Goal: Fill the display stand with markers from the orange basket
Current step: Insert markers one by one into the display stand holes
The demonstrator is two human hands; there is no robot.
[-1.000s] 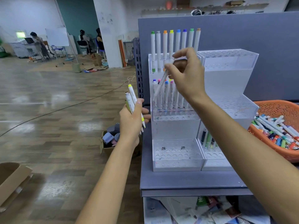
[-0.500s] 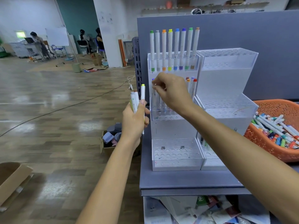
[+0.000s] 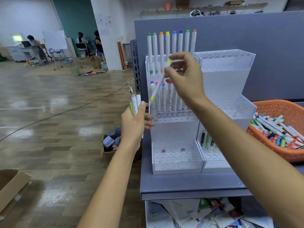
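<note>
A clear tiered display stand [image 3: 174, 129] stands on a grey shelf, with several white markers upright in its top and middle rows. My right hand [image 3: 184, 74] pinches a yellow-tipped marker [image 3: 158, 87], held slanted in front of the middle row. To the left of the stand, my left hand [image 3: 135, 122] grips a small bundle of markers [image 3: 135, 102], tips up. The orange basket [image 3: 286, 107] at the right holds several loose markers [image 3: 278, 130]. A second clear stand [image 3: 227, 89] sits beside the first with a few markers in its lowest tier.
A grey partition panel [image 3: 246, 38] rises behind the stands. The grey shelf [image 3: 189, 183] ends just in front of them, with papers stored underneath. A cardboard box [image 3: 108, 145] with small items sits on the wooden floor at left. People work far back in the room.
My right hand took the yellow-tipped marker from the bundle in my left hand and raised it toward the stand's middle row. My left hand stayed about where it was.
</note>
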